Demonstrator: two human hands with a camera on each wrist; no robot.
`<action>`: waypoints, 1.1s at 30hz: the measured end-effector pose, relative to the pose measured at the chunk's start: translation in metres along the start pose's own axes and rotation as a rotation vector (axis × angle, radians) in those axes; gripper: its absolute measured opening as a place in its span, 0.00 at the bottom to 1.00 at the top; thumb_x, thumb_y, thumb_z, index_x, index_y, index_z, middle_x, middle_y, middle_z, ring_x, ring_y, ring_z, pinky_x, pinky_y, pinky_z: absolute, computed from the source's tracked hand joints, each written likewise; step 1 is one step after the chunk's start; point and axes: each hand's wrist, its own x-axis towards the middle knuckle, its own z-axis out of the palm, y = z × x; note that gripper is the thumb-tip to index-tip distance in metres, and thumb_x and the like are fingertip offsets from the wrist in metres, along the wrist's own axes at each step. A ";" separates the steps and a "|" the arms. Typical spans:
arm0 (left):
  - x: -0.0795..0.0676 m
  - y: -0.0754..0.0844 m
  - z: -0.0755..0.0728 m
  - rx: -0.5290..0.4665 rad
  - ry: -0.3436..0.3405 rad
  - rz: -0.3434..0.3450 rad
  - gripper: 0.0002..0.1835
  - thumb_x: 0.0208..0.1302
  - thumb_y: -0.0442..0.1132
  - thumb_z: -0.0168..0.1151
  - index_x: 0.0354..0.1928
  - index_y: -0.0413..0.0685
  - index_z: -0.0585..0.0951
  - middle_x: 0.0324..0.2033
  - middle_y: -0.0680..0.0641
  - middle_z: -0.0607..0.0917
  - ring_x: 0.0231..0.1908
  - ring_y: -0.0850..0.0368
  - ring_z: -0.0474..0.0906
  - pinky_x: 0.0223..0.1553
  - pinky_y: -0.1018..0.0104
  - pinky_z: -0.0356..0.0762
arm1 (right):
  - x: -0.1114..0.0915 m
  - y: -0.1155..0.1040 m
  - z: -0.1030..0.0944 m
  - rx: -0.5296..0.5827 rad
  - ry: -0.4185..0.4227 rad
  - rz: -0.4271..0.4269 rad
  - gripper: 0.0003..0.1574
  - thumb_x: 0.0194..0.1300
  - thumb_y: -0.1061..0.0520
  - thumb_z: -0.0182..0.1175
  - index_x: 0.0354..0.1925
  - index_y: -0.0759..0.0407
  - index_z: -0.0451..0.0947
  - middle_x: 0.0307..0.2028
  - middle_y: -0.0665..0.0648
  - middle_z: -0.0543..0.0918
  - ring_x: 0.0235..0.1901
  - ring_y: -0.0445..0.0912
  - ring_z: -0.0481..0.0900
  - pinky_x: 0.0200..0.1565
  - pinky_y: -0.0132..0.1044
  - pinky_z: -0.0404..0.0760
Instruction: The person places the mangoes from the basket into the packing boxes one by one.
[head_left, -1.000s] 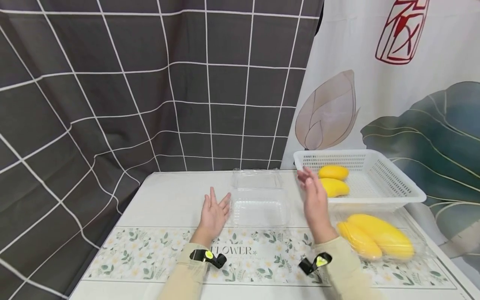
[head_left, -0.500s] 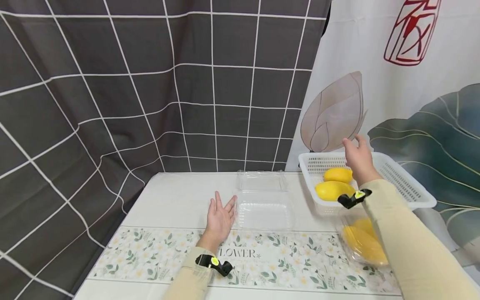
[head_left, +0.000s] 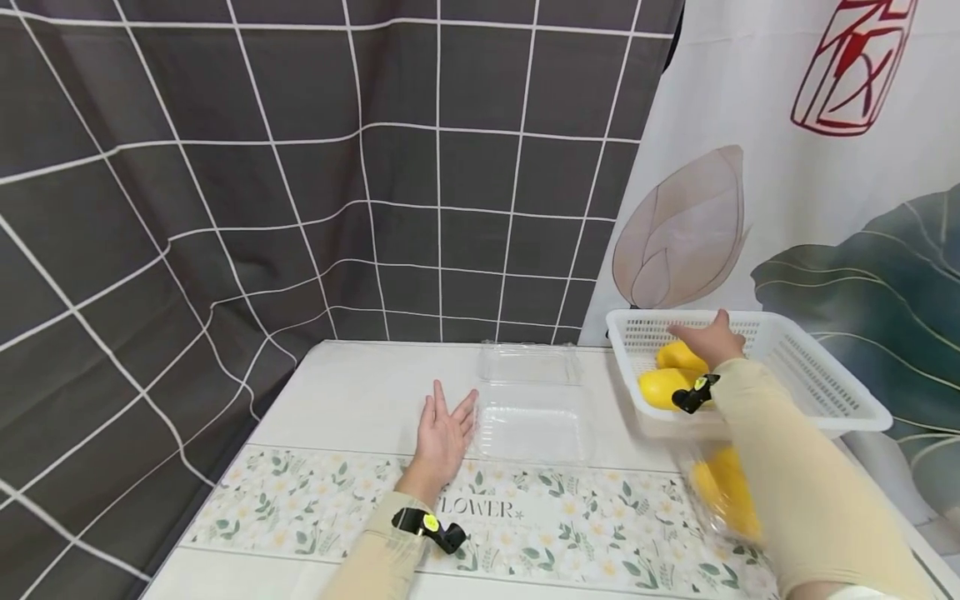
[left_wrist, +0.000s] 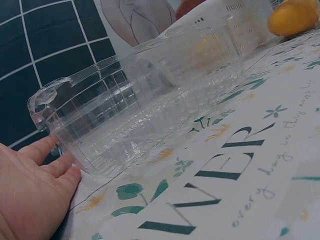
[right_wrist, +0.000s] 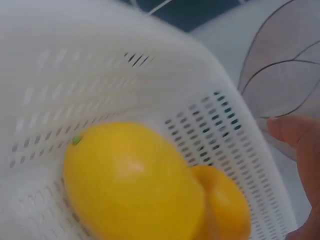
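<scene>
My left hand [head_left: 442,437] lies palm up with its fingers spread at the left side of a clear plastic clamshell box [head_left: 534,425]. In the left wrist view its fingertips touch or nearly touch the box wall [left_wrist: 145,105]. The box's lid [head_left: 531,364] is folded back behind it. My right hand [head_left: 712,342] is over the white plastic basket [head_left: 776,337], thumb and fingers apart, holding nothing visible. Below it are two yellow mangoes, a near one [head_left: 662,389] and a far one [head_left: 678,357]. The right wrist view shows the near mango [right_wrist: 130,180] large, with a green stem tip.
Another clear box [head_left: 697,504] with yellow mangoes [head_left: 731,492] stands in front of the basket, partly hidden by my right sleeve. A floral printed strip [head_left: 337,500] crosses the white table [head_left: 352,392]. Curtains hang behind and on the left.
My right hand has swung from beside the clear box to the right, over the basket, and then lowered towards the mangoes. The left hand stays at the box. The view has turned slightly.
</scene>
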 end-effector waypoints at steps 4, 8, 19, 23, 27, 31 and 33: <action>0.001 0.000 0.001 0.004 -0.003 0.009 0.30 0.65 0.66 0.17 0.66 0.78 0.25 0.69 0.41 0.51 0.68 0.45 0.37 0.67 0.53 0.32 | 0.009 0.005 0.006 -0.055 0.004 0.011 0.76 0.46 0.21 0.53 0.64 0.43 0.07 0.62 0.78 0.17 0.57 0.82 0.40 0.49 0.76 0.52; 0.002 0.000 0.000 0.001 -0.005 0.014 0.29 0.66 0.65 0.15 0.67 0.78 0.26 0.69 0.40 0.52 0.68 0.44 0.37 0.67 0.53 0.33 | 0.021 0.009 0.011 -0.136 0.016 -0.002 0.79 0.43 0.21 0.56 0.65 0.46 0.09 0.61 0.78 0.17 0.55 0.85 0.39 0.48 0.77 0.48; 0.001 -0.002 0.002 -0.009 -0.012 0.004 0.29 0.67 0.65 0.18 0.67 0.80 0.27 0.68 0.40 0.54 0.68 0.45 0.40 0.67 0.54 0.36 | 0.046 0.027 0.019 -0.246 -0.141 -0.054 0.82 0.40 0.20 0.58 0.69 0.62 0.25 0.61 0.84 0.40 0.54 0.75 0.51 0.48 0.73 0.58; 0.002 -0.002 0.001 -0.002 -0.006 0.011 0.29 0.67 0.64 0.17 0.67 0.79 0.28 0.67 0.39 0.55 0.68 0.44 0.41 0.67 0.53 0.36 | 0.056 0.034 0.022 -0.342 -0.226 -0.116 0.78 0.40 0.20 0.58 0.68 0.69 0.37 0.58 0.84 0.46 0.51 0.73 0.54 0.49 0.70 0.61; 0.002 -0.002 0.000 -0.008 0.004 0.014 0.29 0.67 0.64 0.19 0.68 0.78 0.29 0.67 0.39 0.56 0.68 0.43 0.42 0.67 0.53 0.36 | 0.059 0.037 0.025 -0.444 -0.292 -0.157 0.69 0.44 0.24 0.59 0.65 0.69 0.49 0.54 0.81 0.55 0.48 0.71 0.58 0.47 0.68 0.64; 0.001 -0.002 -0.001 0.001 0.010 0.013 0.28 0.67 0.63 0.17 0.67 0.79 0.29 0.67 0.40 0.56 0.68 0.43 0.42 0.67 0.53 0.36 | 0.059 0.035 0.029 -0.520 -0.337 -0.163 0.60 0.46 0.26 0.59 0.59 0.68 0.57 0.48 0.77 0.64 0.43 0.67 0.62 0.42 0.62 0.69; 0.000 -0.002 -0.002 0.005 0.009 0.014 0.28 0.67 0.63 0.17 0.67 0.80 0.29 0.67 0.40 0.56 0.68 0.44 0.42 0.67 0.54 0.37 | 0.060 0.034 0.031 -0.530 -0.345 -0.167 0.57 0.45 0.27 0.60 0.57 0.67 0.60 0.47 0.77 0.64 0.43 0.66 0.62 0.39 0.60 0.70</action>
